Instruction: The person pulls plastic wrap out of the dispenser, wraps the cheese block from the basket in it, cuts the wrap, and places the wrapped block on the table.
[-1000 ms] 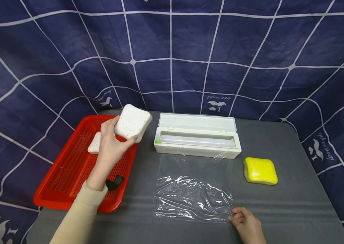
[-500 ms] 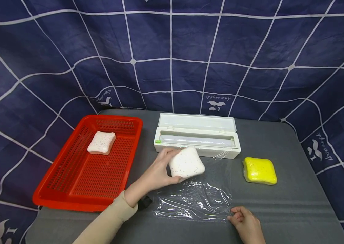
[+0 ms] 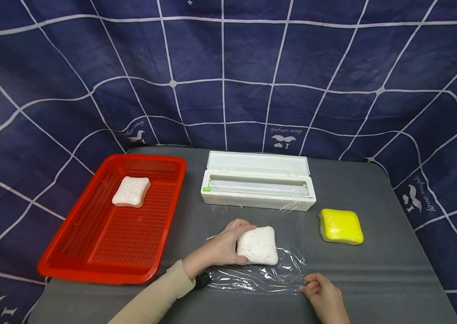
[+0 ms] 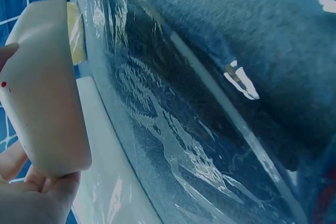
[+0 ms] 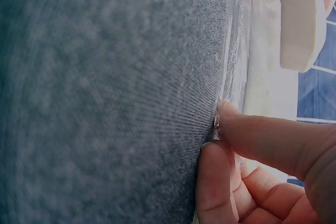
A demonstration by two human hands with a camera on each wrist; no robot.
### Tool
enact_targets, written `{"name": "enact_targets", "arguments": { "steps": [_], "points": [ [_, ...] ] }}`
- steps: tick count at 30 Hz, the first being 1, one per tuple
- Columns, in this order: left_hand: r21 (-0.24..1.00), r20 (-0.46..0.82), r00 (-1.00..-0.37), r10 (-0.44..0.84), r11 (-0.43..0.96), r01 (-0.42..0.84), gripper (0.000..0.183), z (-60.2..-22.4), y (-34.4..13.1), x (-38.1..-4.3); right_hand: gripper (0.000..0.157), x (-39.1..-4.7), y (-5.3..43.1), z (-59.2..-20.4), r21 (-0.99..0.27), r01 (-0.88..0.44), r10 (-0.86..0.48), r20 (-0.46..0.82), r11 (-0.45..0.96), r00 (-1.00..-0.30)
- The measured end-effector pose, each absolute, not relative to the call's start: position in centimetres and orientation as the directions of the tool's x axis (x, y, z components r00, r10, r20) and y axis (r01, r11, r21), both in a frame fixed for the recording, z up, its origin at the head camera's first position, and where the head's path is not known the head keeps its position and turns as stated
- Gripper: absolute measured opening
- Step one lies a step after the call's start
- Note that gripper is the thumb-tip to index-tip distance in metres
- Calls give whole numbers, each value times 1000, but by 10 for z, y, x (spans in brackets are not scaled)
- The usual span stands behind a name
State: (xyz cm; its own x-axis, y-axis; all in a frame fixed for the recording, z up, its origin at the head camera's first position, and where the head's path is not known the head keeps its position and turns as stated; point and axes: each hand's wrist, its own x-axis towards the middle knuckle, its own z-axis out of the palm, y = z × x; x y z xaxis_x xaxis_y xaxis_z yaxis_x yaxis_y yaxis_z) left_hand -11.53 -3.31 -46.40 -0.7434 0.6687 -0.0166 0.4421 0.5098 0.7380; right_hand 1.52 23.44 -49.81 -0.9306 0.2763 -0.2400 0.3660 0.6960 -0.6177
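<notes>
My left hand [image 3: 228, 245] grips a white speckled block [image 3: 257, 245], square with rounded corners, by its left side, thumb at the front. Both wrist views show this block [image 4: 50, 87] just off the surface, over a sheet of clear cling film [image 3: 252, 279]. The film lies wrinkled on the grey table, running forward from a white cling film dispenser [image 3: 258, 201] with its lid up. At the film's near right corner, my right hand [image 3: 325, 297] pinches the edge between thumb and forefinger [image 5: 215, 182].
A red plastic basket [image 3: 167, 225] stands at the left, holding a second white speckled block [image 3: 131, 191]. To the right of the film sits a yellow block [image 3: 341, 226] with a shiny, wrapped look. Behind the table hangs a dark blue checked cloth [image 3: 248, 54].
My left hand has carried the white speckled block from above the basket rightward and down over the cling film. The right hand keeps pinching the film corner in nearly the same spot.
</notes>
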Motion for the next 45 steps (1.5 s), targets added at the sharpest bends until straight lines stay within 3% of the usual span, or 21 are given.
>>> {"name": "enact_targets", "arguments": {
  "steps": [6,22,29,33,37,41,45],
  "points": [
    [744,-47,-717,696,503,440,82,-470,-31,-116,21,14,233,-499,-617,372,281,-244,694,-928],
    [700,-89,-735,672,567,434,89,-484,-32,-116,22,12,233,-503,-602,389,283,-268,697,-921],
    [675,-42,-738,674,564,476,92,-477,-43,-107,22,12,232,-500,-599,382,280,-261,704,-924],
    [667,16,-789,614,581,465,82,-471,-59,-93,22,12,231,-500,-593,376,274,-259,712,-926],
    [634,34,-831,555,631,447,60,-466,-82,-79,23,14,230,-499,-588,369,274,-247,720,-929],
    [591,-16,-839,544,682,431,41,-467,-104,-64,30,18,230,-498,-596,335,269,-200,730,-942],
    [508,-21,-838,546,728,461,39,-473,-118,-53,39,22,232,-496,-593,297,241,-174,748,-955]
  ]
}}
